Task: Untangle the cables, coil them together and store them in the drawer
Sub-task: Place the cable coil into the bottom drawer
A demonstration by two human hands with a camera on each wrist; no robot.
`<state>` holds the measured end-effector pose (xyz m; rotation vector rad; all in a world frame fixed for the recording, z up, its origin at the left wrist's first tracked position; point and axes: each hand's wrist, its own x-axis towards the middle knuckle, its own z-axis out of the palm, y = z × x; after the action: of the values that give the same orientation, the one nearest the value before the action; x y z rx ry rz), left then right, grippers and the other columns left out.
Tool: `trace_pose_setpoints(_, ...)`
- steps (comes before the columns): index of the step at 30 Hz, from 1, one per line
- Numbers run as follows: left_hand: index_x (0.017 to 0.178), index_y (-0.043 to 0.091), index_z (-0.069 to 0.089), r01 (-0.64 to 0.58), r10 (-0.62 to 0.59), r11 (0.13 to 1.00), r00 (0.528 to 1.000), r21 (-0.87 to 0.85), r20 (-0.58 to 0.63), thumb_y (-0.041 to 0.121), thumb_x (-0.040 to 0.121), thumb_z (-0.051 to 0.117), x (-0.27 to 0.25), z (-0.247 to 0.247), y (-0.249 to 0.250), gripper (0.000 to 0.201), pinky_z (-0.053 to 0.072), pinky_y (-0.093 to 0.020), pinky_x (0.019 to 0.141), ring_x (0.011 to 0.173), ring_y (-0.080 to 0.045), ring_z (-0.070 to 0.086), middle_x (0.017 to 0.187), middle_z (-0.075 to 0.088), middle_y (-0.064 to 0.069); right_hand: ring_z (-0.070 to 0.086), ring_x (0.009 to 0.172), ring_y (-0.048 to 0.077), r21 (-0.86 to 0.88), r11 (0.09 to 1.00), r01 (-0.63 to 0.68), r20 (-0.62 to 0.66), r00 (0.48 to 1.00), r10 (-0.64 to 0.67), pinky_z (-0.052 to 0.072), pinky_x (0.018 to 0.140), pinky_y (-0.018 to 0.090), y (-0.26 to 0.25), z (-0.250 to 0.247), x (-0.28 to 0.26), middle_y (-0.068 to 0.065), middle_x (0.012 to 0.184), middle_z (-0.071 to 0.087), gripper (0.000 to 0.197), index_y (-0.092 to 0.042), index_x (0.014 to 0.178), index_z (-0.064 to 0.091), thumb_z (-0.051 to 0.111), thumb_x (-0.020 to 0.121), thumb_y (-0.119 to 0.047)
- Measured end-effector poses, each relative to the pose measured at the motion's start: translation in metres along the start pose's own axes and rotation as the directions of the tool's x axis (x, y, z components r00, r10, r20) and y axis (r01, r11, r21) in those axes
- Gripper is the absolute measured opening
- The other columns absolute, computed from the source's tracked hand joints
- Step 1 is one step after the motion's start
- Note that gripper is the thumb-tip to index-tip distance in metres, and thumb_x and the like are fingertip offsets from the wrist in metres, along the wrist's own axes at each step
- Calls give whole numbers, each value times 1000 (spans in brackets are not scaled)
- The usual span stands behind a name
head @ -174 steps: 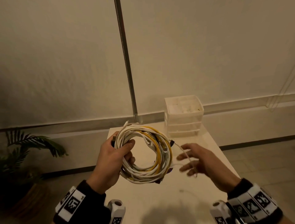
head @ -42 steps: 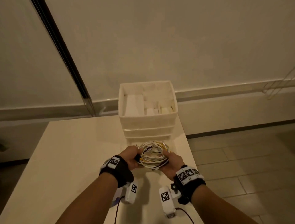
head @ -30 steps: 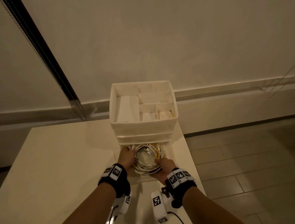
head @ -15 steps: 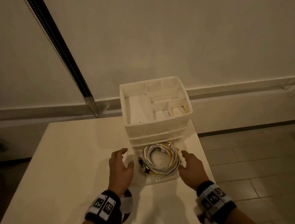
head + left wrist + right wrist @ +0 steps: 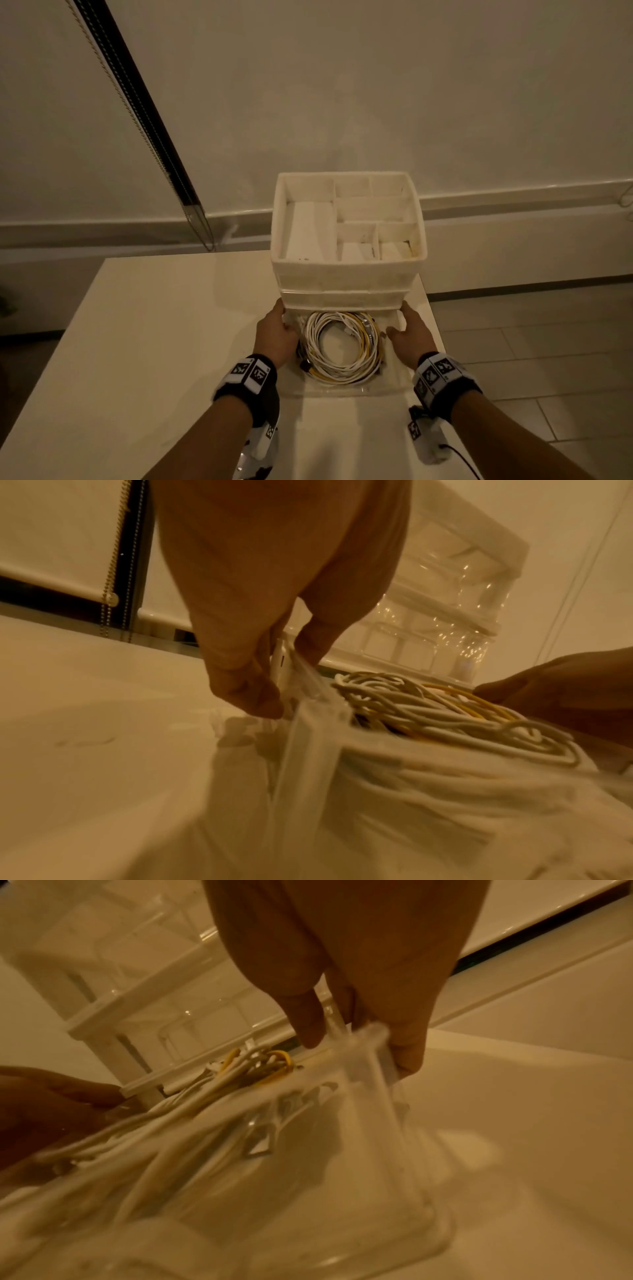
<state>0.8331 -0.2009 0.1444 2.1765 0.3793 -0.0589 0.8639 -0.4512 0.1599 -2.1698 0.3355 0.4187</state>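
Drawer (image 5: 346, 389), clear plastic and shallow, stands pulled out from the bottom slot of the small white plastic drawer unit (image 5: 346, 274), its front edge towards me. I see the coiled bundle of white and yellow cables (image 5: 342, 346) lying flat inside it, the far part of the coil tucked just under the unit's lowest frame. My left hand (image 5: 275, 330) pinches the drawer's left wall, thumb inside and fingers (image 5: 246, 693) outside against the tabletop; my right hand (image 5: 407, 334) grips the right wall the same way, thumb inside, fingers (image 5: 407, 1053) outside. The unit sits at the far right of the pale rectangular table (image 5: 154, 342), its right side close to the table's edge, with tiled floor (image 5: 534, 329) beyond. To the left the tabletop runs wide. Behind, a dark slanted blind rail with bead chain (image 5: 144, 120) crosses the plain wall (image 5: 376, 85). The unit's top tray shows divided compartments.
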Motion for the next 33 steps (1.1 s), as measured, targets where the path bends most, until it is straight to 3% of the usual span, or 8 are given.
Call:
trace_pose_setpoints(4, 132, 27, 55, -7, 8, 1000, 1000, 11, -18, 1, 83, 53, 4, 3, -4, 55, 36, -2, 55, 77, -21, 65, 100, 73, -5, 41, 134, 30, 45, 999, 5, -29, 1000, -4, 33, 109, 35, -1, 2, 1, 7, 148, 43, 66, -21, 149, 28, 51, 91, 0)
trace_pose_setpoints(14, 119, 10, 56, 87, -77, 994, 985, 59, -154, 13, 90, 54, 1, 21, 14, 29, 45, -31, 74, 96, -40, 62, 99, 69, -19, 55, 109, 35, 71, 997, -34, -167, 985, 46, 42, 87, 33, -13, 8, 12, 17, 122, 57, 34, -8, 116, 45, 54, 85, 3)
trace_pose_setpoints(18, 131, 34, 55, 86, -53, 968, 988, -237, 144, 6, 85, 49, -4, -17, 3, 54, 46, -24, 72, 91, -16, 67, 106, 73, 4, 57, 111, 26, 169, 986, 5, 86, 996, -19, 49, 89, 39, 4, -26, 13, 2, 139, 48, 65, -18, 136, 37, 68, 81, -6)
trace_pose_setpoints(20, 147, 38, 32, 161, -73, 965, 923, -206, 379, -4, 80, 48, -6, -44, -13, 81, 48, -27, 84, 115, -13, 56, 139, 54, 6, 46, 125, 25, 122, 991, 49, 275, 958, -81, 49, 89, 38, 15, -53, 9, -7, 152, 29, 99, -27, 150, 15, 74, 74, -2)
trace_pose_setpoints(24, 142, 43, -30, -204, -102, 887, 789, 414, 606, 18, 72, 74, 0, -65, -34, 128, 18, -43, 116, 147, -23, 4, 162, -2, 7, 27, 138, 18, -348, 883, 316, 510, 854, -105, 34, 110, 43, 24, -77, 2, -13, 150, 22, 135, -30, 150, -11, 86, 59, -11)
trace_pose_setpoints(27, 141, 36, -38, -259, -62, 857, 806, 445, 588, 53, 52, 86, 1, -53, -25, 154, 5, -55, 117, 148, -18, -12, 161, -15, 9, 30, 137, 14, -393, 843, 367, 462, 872, -163, 31, 112, 54, 21, -72, 12, -17, 149, 28, 149, -42, 148, -12, 92, 42, -38)
trace_pose_setpoints(30, 140, 31, -40, -304, -32, 838, 802, 454, 596, 52, 54, 87, 1, -49, -18, 154, -1, -45, 118, 145, -11, -21, 155, -28, 11, 35, 138, 18, -439, 805, 399, 475, 864, -169, 30, 112, 57, 22, -65, 26, -13, 150, 32, 145, -49, 144, -9, 91, 39, -45)
trace_pose_setpoints(33, 142, 27, -37, -297, -50, 852, 774, 432, 631, 45, 62, 87, -1, -52, -11, 148, -1, -37, 117, 133, -4, -14, 142, -31, 17, 21, 144, 18, -481, 761, 436, 559, 821, -117, 10, 118, 58, 19, -63, 27, -13, 158, 15, 144, -44, 144, -18, 88, 48, -46)
